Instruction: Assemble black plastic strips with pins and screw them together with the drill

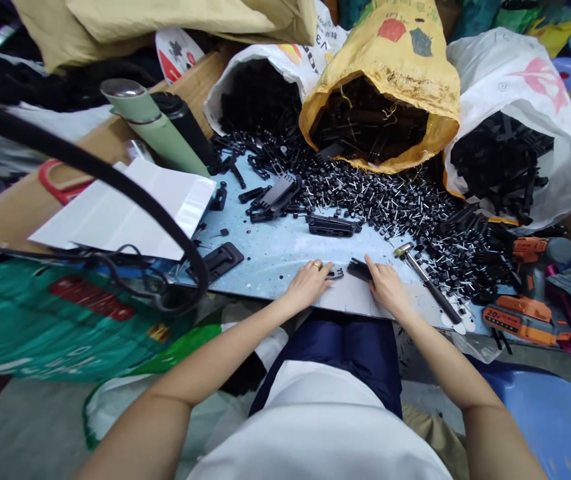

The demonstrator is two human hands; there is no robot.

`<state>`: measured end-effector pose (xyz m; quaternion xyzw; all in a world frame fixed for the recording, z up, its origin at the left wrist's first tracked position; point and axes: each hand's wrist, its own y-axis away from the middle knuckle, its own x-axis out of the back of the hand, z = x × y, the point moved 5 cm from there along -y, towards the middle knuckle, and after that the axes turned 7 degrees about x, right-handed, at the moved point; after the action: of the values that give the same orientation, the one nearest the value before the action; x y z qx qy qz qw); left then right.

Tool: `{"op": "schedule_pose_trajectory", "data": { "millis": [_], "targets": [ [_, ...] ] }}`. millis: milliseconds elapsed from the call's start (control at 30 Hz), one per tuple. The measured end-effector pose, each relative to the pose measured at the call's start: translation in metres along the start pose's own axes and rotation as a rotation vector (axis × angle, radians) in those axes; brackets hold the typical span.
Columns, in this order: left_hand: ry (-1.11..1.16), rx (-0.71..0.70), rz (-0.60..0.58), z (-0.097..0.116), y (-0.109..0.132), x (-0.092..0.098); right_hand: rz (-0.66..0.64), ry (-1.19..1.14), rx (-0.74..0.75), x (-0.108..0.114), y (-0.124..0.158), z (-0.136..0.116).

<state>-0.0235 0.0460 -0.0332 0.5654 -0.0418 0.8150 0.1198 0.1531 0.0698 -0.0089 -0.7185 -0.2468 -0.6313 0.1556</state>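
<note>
At the front edge of the light-blue tabletop [265,257], my left hand [309,281] is closed on a small black pronged plastic piece [336,273], mostly covered by the fingers. A short gap away, my right hand [384,283] grips a flat black plastic piece [359,269] with toothed ends. The two pieces point toward each other and are apart. Just beyond them lies a long black slotted plastic part [333,226]. A small hammer [428,283] rests to the right of my right hand.
Heaped black pins [380,200] cover the table's back and right. Behind stand a yellow sack [390,47] and white sacks [510,73] of black parts. A cordless drill [530,293] sits at the right edge. Left are white sheets [130,207], a green flask [165,133] and a black cable [115,180].
</note>
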Motion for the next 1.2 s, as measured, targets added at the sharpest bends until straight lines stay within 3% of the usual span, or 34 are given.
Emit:
{"op": "schedule_pose_trajectory", "data": {
  "millis": [100,200,267,367,500,633,767,933,1033,1200],
  "targets": [
    [0.050,-0.001,0.077,0.003,0.000,-0.004,-0.098,0.027,-0.092,0.008,-0.005,-0.012],
    [0.268,-0.030,0.170,0.007,0.000,0.001,-0.165,-0.078,-0.192,0.010,-0.001,-0.013],
    [0.438,-0.059,0.244,0.013,0.003,0.007,-0.110,-0.217,-0.210,0.009,0.001,-0.013],
    [0.611,-0.026,0.311,0.021,0.005,0.014,0.041,-0.597,-0.106,0.003,0.001,-0.017],
    [0.758,0.072,0.309,0.025,0.003,0.017,0.191,-1.101,-0.001,-0.005,-0.001,-0.022],
    [0.824,0.030,0.273,0.029,0.003,0.024,0.230,-1.318,-0.060,-0.010,-0.004,-0.020],
    [0.753,-0.008,0.292,0.033,0.008,0.032,0.190,-1.303,-0.005,-0.004,-0.002,-0.016],
    [0.647,-0.042,0.345,0.043,0.018,0.031,0.158,-1.006,0.176,0.016,0.006,-0.009],
    [0.654,-0.012,0.448,0.053,0.023,0.029,0.205,-0.915,0.216,0.021,0.010,-0.015],
    [0.668,0.052,0.711,0.065,0.027,0.035,0.394,-0.938,0.122,0.016,0.016,-0.027]
  ]
}}
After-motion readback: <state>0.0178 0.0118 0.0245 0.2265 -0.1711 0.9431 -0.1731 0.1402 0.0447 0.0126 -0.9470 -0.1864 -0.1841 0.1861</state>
